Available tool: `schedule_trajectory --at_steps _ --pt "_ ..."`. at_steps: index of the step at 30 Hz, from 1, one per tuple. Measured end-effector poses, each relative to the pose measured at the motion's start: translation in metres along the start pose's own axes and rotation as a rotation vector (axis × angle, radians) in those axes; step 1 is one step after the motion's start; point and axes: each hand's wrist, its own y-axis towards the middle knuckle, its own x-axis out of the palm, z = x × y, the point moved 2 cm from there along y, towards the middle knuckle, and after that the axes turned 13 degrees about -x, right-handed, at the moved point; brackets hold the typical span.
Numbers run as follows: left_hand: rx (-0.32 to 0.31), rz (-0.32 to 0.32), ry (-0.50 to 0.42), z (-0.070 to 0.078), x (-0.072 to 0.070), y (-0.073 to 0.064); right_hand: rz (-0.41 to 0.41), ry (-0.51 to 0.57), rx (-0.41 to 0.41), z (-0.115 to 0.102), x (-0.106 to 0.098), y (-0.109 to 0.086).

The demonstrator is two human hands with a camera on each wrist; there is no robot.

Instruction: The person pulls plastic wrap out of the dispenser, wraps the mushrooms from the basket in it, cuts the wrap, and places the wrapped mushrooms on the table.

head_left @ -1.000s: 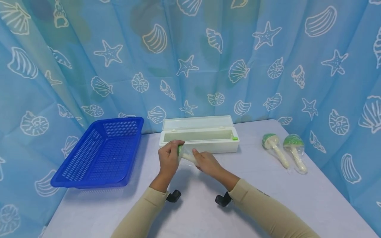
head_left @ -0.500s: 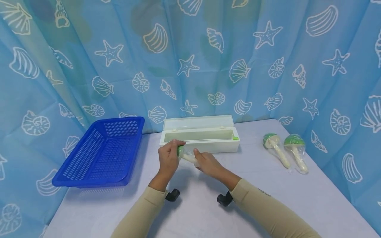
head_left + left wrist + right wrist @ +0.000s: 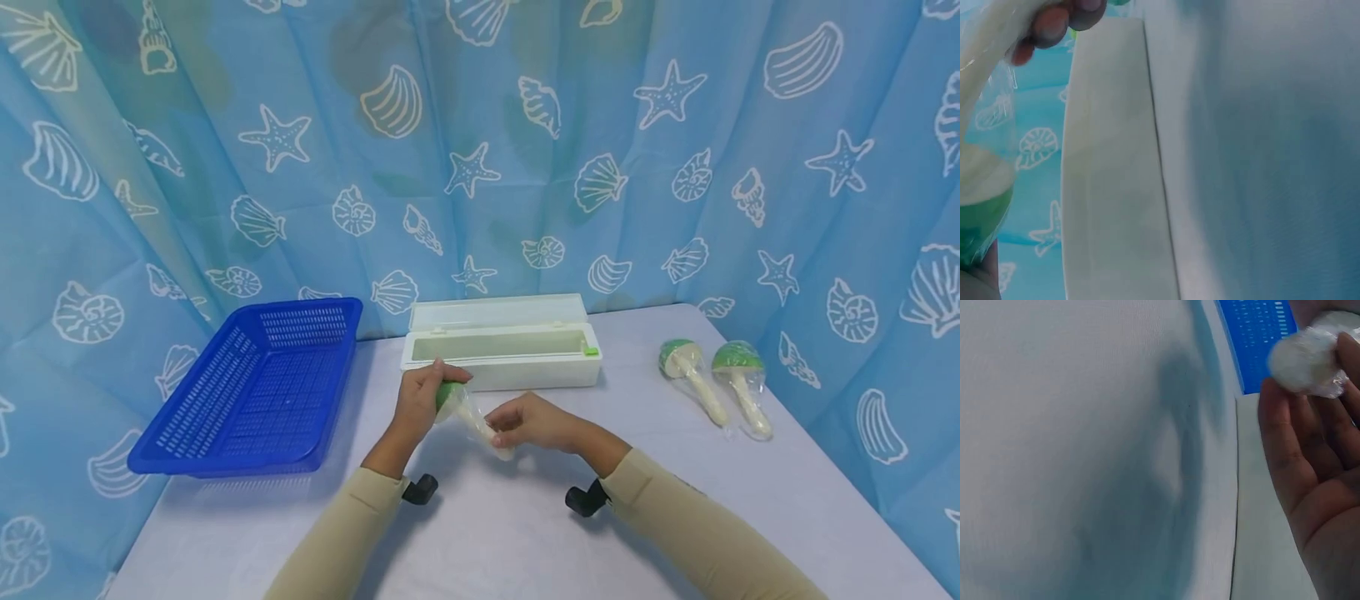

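Between both hands is a maraca wrapped in clear plastic, with a green-topped round head and a cream handle. My left hand grips the green head, leaving part of it covered. The fingers and thumb of my right hand pinch the handle near its lower end, which slants down to the right. The left wrist view gives the cream-and-green head at the left edge. In the right wrist view, the handle's wrapped end lies at the fingertips. A white lidded box stands open just behind the hands.
A blue perforated basket stands on the left of the white-covered table. Two more wrapped maracas, a nearer-the-middle one and an outer one, lie at the right. A blue shell-print curtain hangs behind.
My right hand has shifted down and turned, now pinching nearer the handle's end. The maraca tilts more steeply and shows more of its length. My left hand has moved slightly left.
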Motion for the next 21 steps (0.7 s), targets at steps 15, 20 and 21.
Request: schedule_trajectory --at_steps 15,20,21 --pt "-0.144 0.178 -0.053 -0.025 -0.038 0.006 0.103 -0.132 0.066 0.023 -0.042 -0.049" --pt "-0.234 0.246 -0.047 -0.039 -0.052 0.002 0.185 -0.108 0.066 0.02 -0.072 -0.071" --pt "-0.247 0.254 -0.053 -0.045 -0.055 0.002 0.205 -0.11 0.062 0.019 -0.077 -0.075"
